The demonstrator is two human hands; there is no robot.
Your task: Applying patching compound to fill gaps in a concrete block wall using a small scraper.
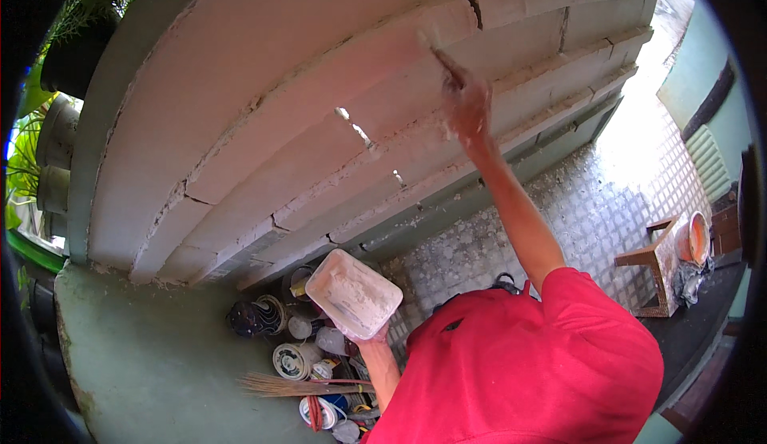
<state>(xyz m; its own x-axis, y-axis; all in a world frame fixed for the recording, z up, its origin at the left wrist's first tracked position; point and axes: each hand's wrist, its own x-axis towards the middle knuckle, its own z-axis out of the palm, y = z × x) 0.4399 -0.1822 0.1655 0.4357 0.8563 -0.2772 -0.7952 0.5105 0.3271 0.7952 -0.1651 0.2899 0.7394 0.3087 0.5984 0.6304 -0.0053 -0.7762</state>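
My left hand [379, 334] grips the lower edge of a white rectangular tub [395, 303], which is tilted toward me. Pale, whitish paste coats the inside of the tub, and a thin strip, perhaps a tool, lies along its left side. Stretched out to the wall, my right hand [470, 112] is closed round a slim tool with a dark handle [447, 62]. Its pale tip is blurred, so I cannot tell whether it is a brush or a blade. The tip is at or close to the wall of pale blocks [375, 68], near a dark crack [471, 6].
Gaps show light through the blocks. Several buckets [292, 362] and a stick broom [296, 386] stand crowded below the tub. A wooden stool [659, 264] and an orange bowl [699, 236] are at right on the tiled floor [559, 204]. Potted plants [56, 132] line the left.
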